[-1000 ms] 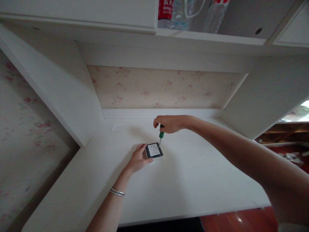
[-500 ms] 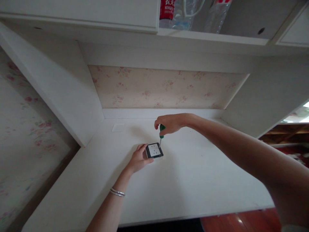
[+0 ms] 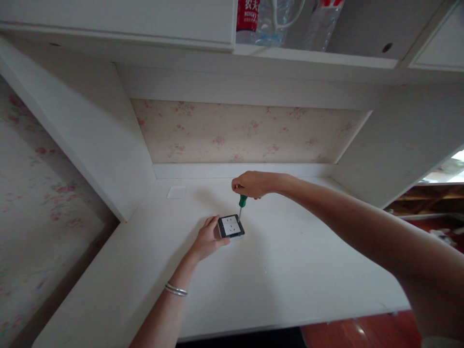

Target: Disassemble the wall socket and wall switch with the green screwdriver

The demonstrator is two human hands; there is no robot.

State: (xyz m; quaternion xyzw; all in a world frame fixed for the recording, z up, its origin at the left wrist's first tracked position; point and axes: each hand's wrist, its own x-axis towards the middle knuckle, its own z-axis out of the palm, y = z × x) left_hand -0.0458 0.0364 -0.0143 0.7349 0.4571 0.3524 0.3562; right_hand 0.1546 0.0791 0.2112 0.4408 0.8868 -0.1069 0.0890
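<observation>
A white desk [image 3: 308, 275] fills most of the space in front of this person, with a panel of floral wallpaper [image 3: 253, 128] at its far side. Above that runs a white cupboard [image 3: 116, 21], its open section [image 3: 358, 29] holding plastic bottles. The one at the left has a red label [image 3: 248, 14] with large white Chinese characters and "NONG" readable beneath; the smaller line I can't make out. A clear bottle [image 3: 322, 26] with a bit of red at the top stands to its right.

The right hand [image 3: 253, 183] reaches in from the right, fingers curled tight round the top of a screwdriver. The left hand [image 3: 208, 238] is clamped on the left side of a wall socket, fingers at the far-left corner, thumb along the near edge.

That wall socket [image 3: 230, 225] sits near the middle of the desk, just right of the left palm, white slotted face up. It's roughly square, with no clear long axis, and turned slightly askew. A flat white square plate [image 3: 176, 192] lies farther off to the left. The green-handled screwdriver [image 3: 242, 201] stands steeply below the right hand, shaft pointing down and slightly left, its tip at the right strip of the dark frame. Silvery bangles [image 3: 176, 290] circle the left wrist.
</observation>
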